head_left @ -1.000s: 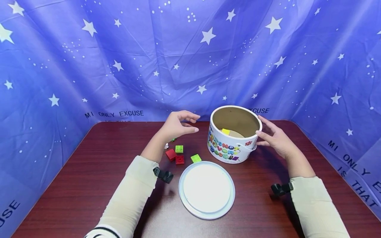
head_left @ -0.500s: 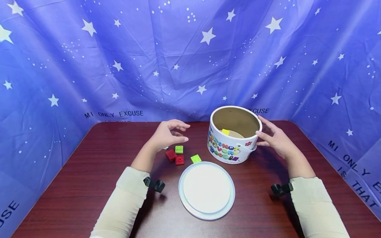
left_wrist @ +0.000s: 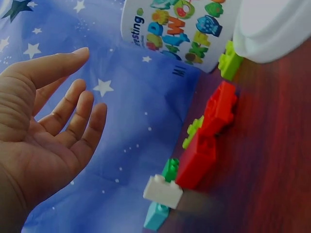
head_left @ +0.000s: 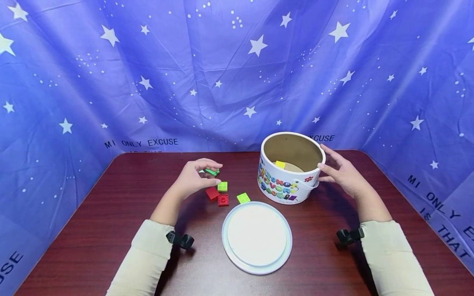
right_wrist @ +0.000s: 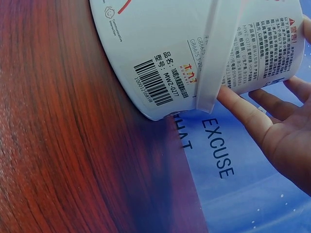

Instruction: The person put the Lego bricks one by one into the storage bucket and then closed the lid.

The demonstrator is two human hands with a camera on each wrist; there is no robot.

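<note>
The left hand (head_left: 190, 181), fingers loose and unladen, partly hides bricks (head_left: 212, 193) at eleven o'clock of the lid (head_left: 257, 236); the right hand (head_left: 344, 175), fingers straight, touches the tub (head_left: 285, 188) at one, marked, we think, "MWZ-0277".

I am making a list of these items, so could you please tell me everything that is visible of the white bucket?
The white bucket is round and stands upright, open, on the dark red table. Colourful letters and pictures are printed on its wall; a barcode label and a white handle also show. The inside looks brown and contains a yellow piece. The right hand touches its right side. Its material is unclear.
</note>
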